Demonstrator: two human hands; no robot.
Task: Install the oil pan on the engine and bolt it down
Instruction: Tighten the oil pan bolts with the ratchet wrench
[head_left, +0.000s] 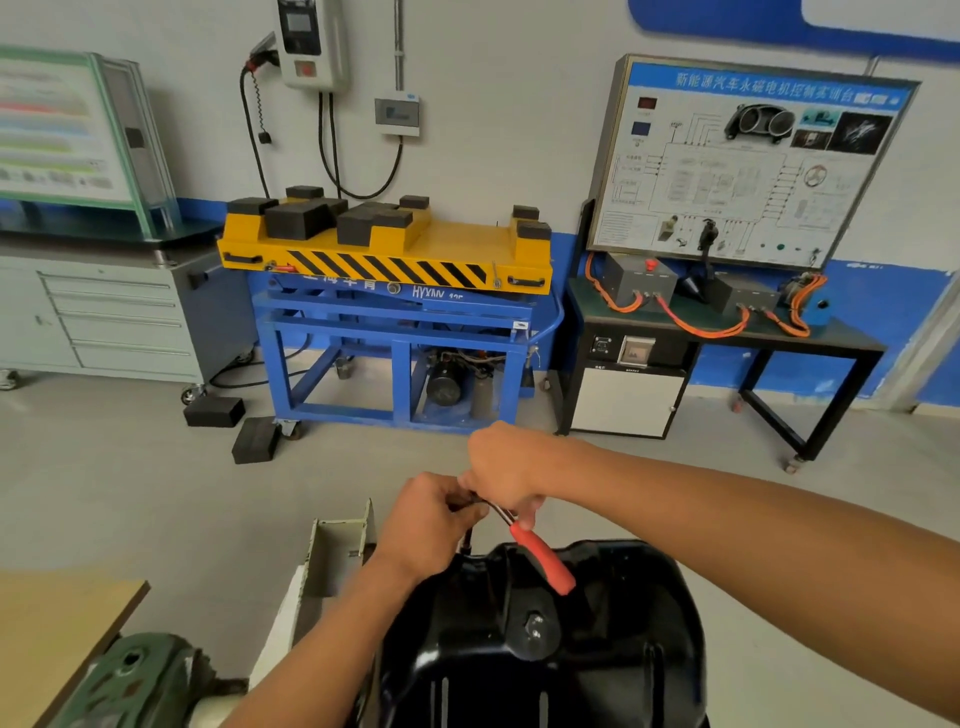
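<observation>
- The left hand (431, 519) was curled and pinched the dark tip of the red-handled tool (543, 561), likely to keep it on a bolt.
- The right hand (506, 475) gripped the tool's thin metal neck, wrist bent down, likely to turn it.
- The black oil pan (597, 649) sat just under both hands.

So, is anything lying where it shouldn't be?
Yes: two black blocks lie on the floor by the blue cart, while matching ones sit on its yellow top. They may have fallen off. The left hand and right hand grip a wrench over the pan; nothing odd there.
</observation>
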